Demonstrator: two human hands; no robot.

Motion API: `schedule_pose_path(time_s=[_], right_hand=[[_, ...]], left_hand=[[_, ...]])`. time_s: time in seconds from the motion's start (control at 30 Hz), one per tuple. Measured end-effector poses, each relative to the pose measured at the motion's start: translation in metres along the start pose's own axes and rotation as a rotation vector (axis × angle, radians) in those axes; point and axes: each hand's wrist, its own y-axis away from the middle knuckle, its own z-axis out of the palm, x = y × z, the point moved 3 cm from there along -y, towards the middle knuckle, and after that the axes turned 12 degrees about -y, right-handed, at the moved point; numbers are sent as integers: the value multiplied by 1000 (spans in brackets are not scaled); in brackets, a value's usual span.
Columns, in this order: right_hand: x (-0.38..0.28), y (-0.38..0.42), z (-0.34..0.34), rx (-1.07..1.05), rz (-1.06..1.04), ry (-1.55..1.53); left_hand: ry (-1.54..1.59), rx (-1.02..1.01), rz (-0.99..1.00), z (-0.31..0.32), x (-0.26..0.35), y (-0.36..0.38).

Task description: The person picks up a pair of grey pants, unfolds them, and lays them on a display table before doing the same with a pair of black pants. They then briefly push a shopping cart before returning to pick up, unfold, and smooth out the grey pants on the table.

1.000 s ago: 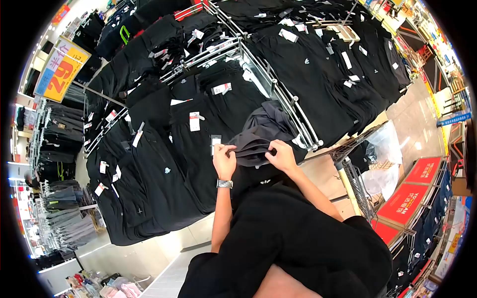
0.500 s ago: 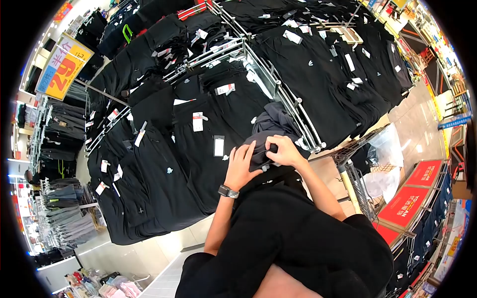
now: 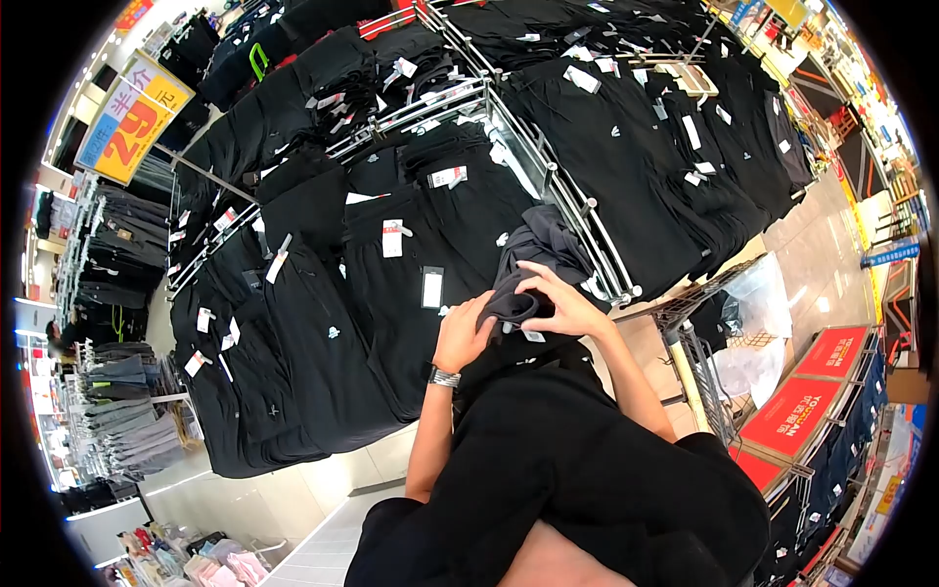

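A dark grey garment (image 3: 543,240), probably trousers, lies bunched at the near right corner of the display of folded black trousers (image 3: 391,323). My left hand (image 3: 464,333) grips its near edge from the left, thumb and fingers closed on the cloth. On the other side my right hand (image 3: 561,303) pinches the same edge between thumb and curved fingers. Between the hands the cloth forms a rolled, open fold. A small white tag (image 3: 533,336) shows just below it.
Metal rails (image 3: 567,205) divide the display beside the garment. A wire cart (image 3: 699,362) with a plastic bag stands at right, near red sign boards (image 3: 807,406). A yellow price sign (image 3: 127,122) rises at left.
Both hands have shifted their hold on the garment's edge. The fingers of my left hand have curled in from lying spread, and the cloth between the hands now gapes open.
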Motion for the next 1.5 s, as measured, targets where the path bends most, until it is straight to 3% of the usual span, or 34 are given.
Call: schedule_pose_path(time_s=[0.13,0.3,0.37,0.5,0.57,0.7,0.9,1.07,1.13,1.3,1.37,1.4,1.5], right_hand=[[6,2,2,-59,57,33],[11,-4,-1,94,-64,70],[7,-5,-1,94,-39,71],[2,-11,-2,77,209,14],[-4,-15,-1,201,-59,0],[-7,-23,-2,173,-18,-91],[-6,-25,3,195,-25,-95],[-11,-26,6,211,-19,-83],[-15,-29,5,214,28,-110],[-14,-36,14,278,0,-96],[-15,-39,21,232,9,-116],[-17,-41,24,232,15,-137],[-10,-41,29,250,175,-268]], left_hand=[[58,-20,1,-3,2,-2],[119,-96,-29,3,2,-3],[-11,-244,-61,-6,10,-7],[-108,-107,25,-16,20,-10],[-151,-100,6,-15,20,-11],[-164,-142,-6,0,16,-9],[105,-160,4,21,9,-2],[187,-52,71,19,15,-4],[552,-211,-128,21,12,-4],[562,-114,-198,4,10,-14],[487,-298,-289,-9,19,-20],[509,-165,-258,-5,15,-21],[606,-93,-150,0,6,-17]])
